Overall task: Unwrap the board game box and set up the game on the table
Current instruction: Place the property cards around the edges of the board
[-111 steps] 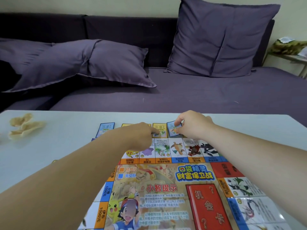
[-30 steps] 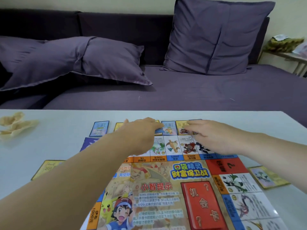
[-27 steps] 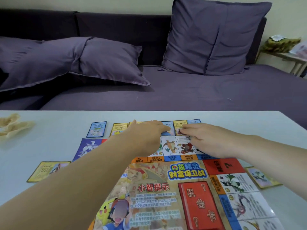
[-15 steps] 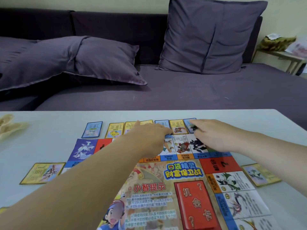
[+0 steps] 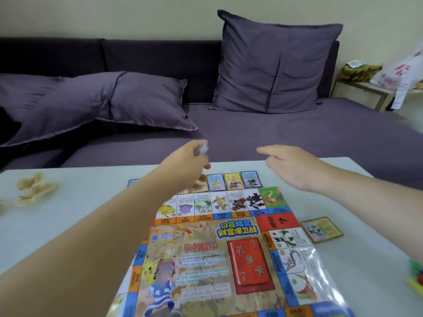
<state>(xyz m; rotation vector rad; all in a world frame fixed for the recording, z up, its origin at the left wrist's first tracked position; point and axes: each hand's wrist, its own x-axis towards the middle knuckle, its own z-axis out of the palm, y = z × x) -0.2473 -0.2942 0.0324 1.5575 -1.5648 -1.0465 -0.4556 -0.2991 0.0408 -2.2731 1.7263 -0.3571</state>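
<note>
You have lifted both hands off the card row (image 5: 232, 180) beyond the board (image 5: 206, 248) on the bench (image 5: 80, 213): that side looks dealt. Your left hand (image 5: 190, 163) grip pinches blurred spare cards (image 5: 202, 149); your right hand (image 5: 295, 165) grip is wide, empty.

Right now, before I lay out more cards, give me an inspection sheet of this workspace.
Surface: pale table, flat.
Job's things: game board lies flat; row of cards along its far edge; one card right of it.
Clutter: beige scraps far left; coloured pieces at right edge.
Hands: left hand raised, grips a pale blurred item; right hand open, holds nothing.
Cables: nothing seen.
Surroundings: purple sofa with cushions; side table with bags.
</note>
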